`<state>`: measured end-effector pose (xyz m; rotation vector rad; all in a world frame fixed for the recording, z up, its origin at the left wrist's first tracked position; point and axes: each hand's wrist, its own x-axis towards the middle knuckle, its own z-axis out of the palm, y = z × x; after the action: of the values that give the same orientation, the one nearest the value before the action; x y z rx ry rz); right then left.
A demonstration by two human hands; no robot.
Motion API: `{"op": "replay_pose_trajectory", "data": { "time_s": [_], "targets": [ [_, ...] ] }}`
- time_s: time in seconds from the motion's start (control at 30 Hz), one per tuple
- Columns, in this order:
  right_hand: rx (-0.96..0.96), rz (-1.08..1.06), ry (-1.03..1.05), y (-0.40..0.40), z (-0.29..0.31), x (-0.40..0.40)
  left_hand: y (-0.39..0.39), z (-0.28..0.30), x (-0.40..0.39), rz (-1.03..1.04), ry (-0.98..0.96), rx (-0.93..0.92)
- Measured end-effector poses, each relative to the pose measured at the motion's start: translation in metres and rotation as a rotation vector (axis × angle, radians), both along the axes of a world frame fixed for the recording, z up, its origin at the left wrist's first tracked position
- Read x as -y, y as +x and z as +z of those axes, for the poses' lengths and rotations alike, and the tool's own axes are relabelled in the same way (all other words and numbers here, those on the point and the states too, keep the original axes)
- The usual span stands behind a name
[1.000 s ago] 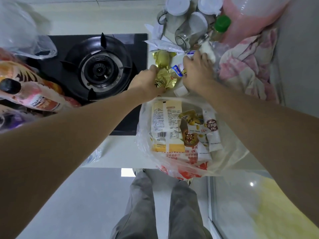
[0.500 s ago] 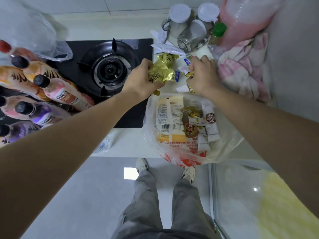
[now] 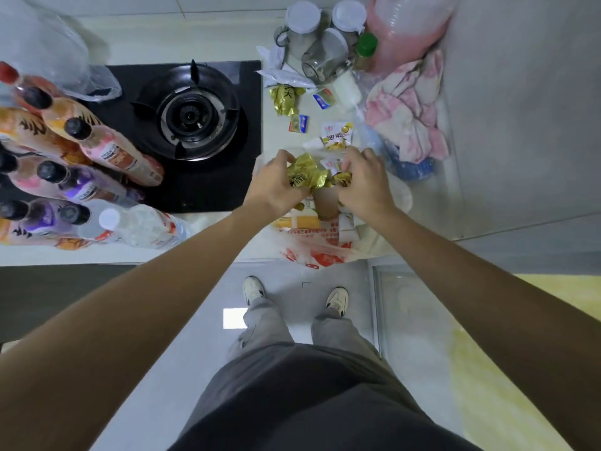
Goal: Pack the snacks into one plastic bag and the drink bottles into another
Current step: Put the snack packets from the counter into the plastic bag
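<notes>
My left hand point(image 3: 276, 187) grips a crumpled gold snack packet point(image 3: 305, 175) right over the mouth of a clear plastic bag point(image 3: 318, 252) with red print, which holds several snack packs. My right hand point(image 3: 364, 183) is closed on small wrapped snacks point(image 3: 341, 179) beside the gold packet. More snacks lie farther back on the counter: another gold packet point(image 3: 286, 99), a yellow-and-white sachet point(image 3: 336, 136) and two small blue-labelled sweets point(image 3: 299, 123). Several drink bottles point(image 3: 107, 148) lie at the left, with a clear water bottle point(image 3: 140, 224) nearest the counter edge.
A black gas hob point(image 3: 192, 115) sits between the bottles and the snacks. Lidded glass jars point(image 3: 318, 43), a green-capped bottle point(image 3: 366, 50), a large pink jug point(image 3: 406, 30) and a pink cloth point(image 3: 409, 109) crowd the back right. A loose clear bag point(image 3: 65, 60) lies back left.
Both hands have drawn back from the far counter toward me, carrying the gold packet and small snacks over the bag's mouth. The view has tilted down, showing more floor and legs.
</notes>
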<state>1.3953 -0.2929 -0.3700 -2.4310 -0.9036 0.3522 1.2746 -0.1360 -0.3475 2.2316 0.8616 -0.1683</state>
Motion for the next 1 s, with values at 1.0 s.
{"op": "replay_pose_trajectory", "data": {
  "time_s": [1.0],
  "targets": [
    [0.124, 0.075, -0.136, 0.039, 0.008, -0.027, 0.021, -0.004, -0.015, -0.115, 0.376, -0.014]
  ]
}}
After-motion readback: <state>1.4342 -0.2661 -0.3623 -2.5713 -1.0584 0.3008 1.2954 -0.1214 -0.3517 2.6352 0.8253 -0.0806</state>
